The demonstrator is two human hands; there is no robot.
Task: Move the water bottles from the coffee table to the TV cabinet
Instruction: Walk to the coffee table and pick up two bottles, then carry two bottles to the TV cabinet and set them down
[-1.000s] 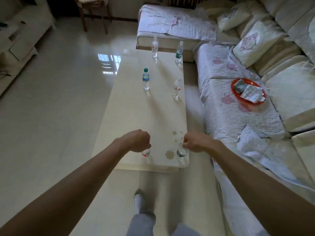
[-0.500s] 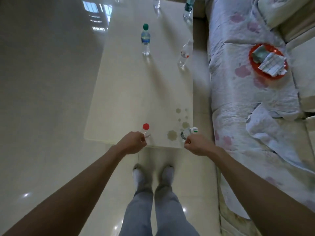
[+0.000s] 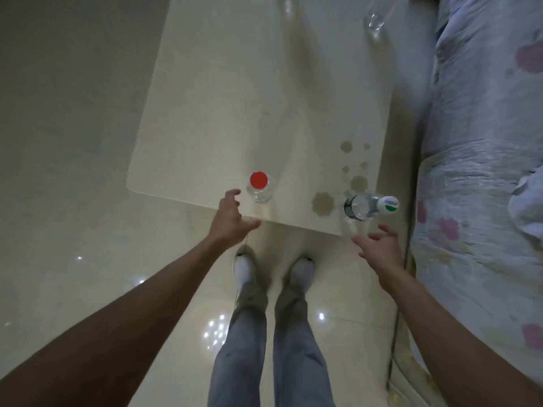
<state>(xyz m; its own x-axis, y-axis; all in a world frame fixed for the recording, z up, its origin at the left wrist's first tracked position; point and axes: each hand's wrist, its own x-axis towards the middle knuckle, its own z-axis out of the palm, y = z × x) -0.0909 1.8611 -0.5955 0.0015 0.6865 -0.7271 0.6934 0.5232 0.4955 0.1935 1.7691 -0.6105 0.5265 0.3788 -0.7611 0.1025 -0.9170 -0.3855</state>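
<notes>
A clear bottle with a red cap (image 3: pixel 259 188) stands near the front edge of the cream coffee table (image 3: pixel 235 98). My left hand (image 3: pixel 230 220) is open just left of and below it, fingers spread, not touching. A second clear bottle with a white and green cap (image 3: pixel 368 206) stands at the table's front right corner, leaning to the right. My right hand (image 3: pixel 379 248) hangs open below it, clear of the bottle. The base of another bottle (image 3: pixel 373 20) shows at the top edge.
A sofa with a floral quilt (image 3: pixel 482 142) runs along the table's right side, leaving a narrow gap. Glossy tiled floor (image 3: pixel 73 171) lies to the left. My legs and white shoes (image 3: pixel 273 268) stand right at the table's front edge.
Both hands have let go of the two near bottles and drawn back toward me. The view has tipped further down, so the far bottles have left the frame.
</notes>
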